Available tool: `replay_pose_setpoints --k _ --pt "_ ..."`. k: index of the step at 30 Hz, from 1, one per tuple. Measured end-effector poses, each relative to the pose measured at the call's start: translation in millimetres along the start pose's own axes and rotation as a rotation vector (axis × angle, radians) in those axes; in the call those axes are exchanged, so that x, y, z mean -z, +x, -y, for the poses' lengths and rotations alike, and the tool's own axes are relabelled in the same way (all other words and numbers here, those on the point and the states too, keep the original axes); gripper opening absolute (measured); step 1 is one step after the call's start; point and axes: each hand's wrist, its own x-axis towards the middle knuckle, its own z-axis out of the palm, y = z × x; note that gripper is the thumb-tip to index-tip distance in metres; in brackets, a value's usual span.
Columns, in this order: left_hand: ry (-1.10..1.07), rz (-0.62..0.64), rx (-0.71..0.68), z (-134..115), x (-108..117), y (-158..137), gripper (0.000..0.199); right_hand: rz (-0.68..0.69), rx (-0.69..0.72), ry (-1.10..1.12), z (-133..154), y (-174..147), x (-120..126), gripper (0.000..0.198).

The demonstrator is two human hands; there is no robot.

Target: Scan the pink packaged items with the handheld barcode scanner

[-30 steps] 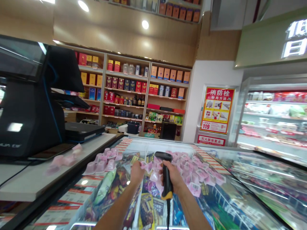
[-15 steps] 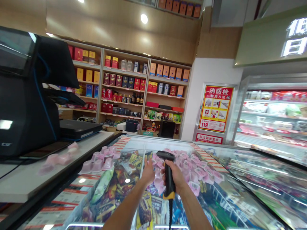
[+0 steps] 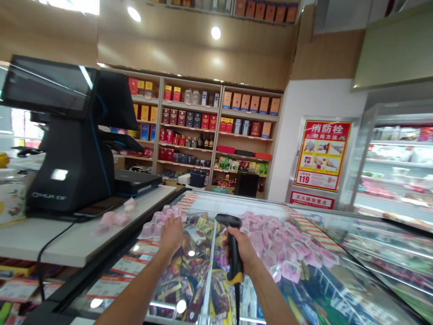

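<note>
My right hand (image 3: 242,249) is wrapped round the grip of a black and yellow barcode scanner (image 3: 234,253), its head up and its cord hanging down. Over to the left, my left hand (image 3: 172,235) reaches with fingers stretched at a cluster of small pink translucent plastic cups (image 3: 156,224) on the freezer's glass top. The fingertips overlap the cups; whether they touch is unclear. A larger heap of similar pink cups (image 3: 280,241), some with white barcode labels, lies right of the scanner.
Under the glass of the chest freezer (image 3: 211,271) lie many wrapped packets. On the left, a white counter (image 3: 72,246) holds a black checkout terminal (image 3: 72,158), a phone-like dark slab and a few pink pieces. Shelves of boxes stand behind.
My left hand has moved left, from beside the scanner to the left cluster of cups. The right hand still holds the scanner. The view has turned left.
</note>
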Motion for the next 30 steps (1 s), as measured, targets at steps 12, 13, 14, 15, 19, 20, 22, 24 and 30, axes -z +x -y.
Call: replay_pose_setpoints --k 12,13,14,15,19,20,22,24,30 --pt "-0.443 0.199 0.222 18 3 23 0.029 0.111 -0.073 -0.069 -16 -18 -25 0.027" --pt "-0.5 0.204 0.26 16 5 25 0.029 0.117 -0.072 -0.067 -17 -19 -26 0.028" --pt "-0.554 0.207 0.293 14 7 27 0.029 0.12 -0.071 -0.065 -18 -20 -27 0.028" --pt "-0.605 0.211 0.319 12 8 29 0.029 0.123 -0.068 -0.063 -18 -20 -27 0.029" --pt "-0.756 0.227 0.388 4 11 31 0.028 0.157 -0.049 -0.064 -13 -22 -28 0.029" --pt "-0.779 0.232 0.398 2 11 31 0.027 0.165 -0.046 -0.064 -12 -23 -28 0.028" --pt "-0.81 0.239 0.412 -1 10 31 0.026 0.169 -0.047 -0.06 -9 -24 -28 0.028" --pt "-0.817 0.241 0.419 -4 10 31 0.027 0.152 -0.056 -0.056 -7 -24 -26 0.029" --pt "-0.73 0.15 0.396 -15 0 20 0.028 0.049 0.0 -0.043 0 -17 -8 0.028"
